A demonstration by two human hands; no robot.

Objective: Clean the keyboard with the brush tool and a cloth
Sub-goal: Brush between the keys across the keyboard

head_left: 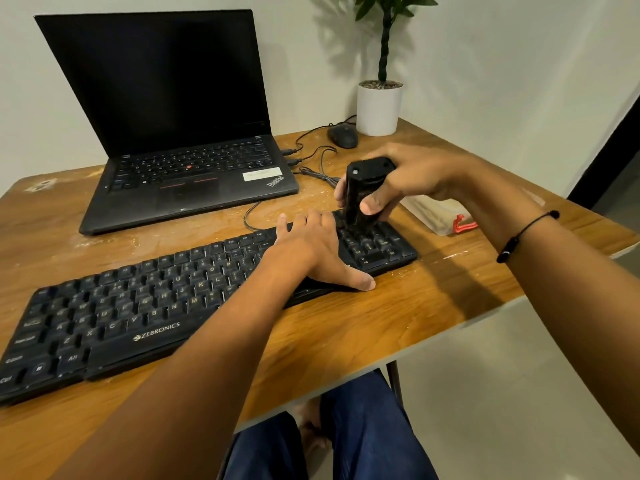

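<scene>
A black Zebronics keyboard [145,306] lies slanted across the wooden table [398,313]. My left hand [311,251] rests flat on its right half, fingers spread, thumb touching the front edge. My right hand [408,178] grips a black block-shaped brush tool [360,192] held upright, its lower end pressed onto the number pad keys at the keyboard's right end. The bristles are hidden by the tool and my fingers. A folded pale cloth [436,213] in a clear pack with a red clip lies on the table just right of the keyboard.
An open black laptop [173,133] stands behind the keyboard. A wired mouse [343,136] and a white plant pot [379,107] sit at the far corner, with cables [315,161] trailing between. The table edge runs close on the right.
</scene>
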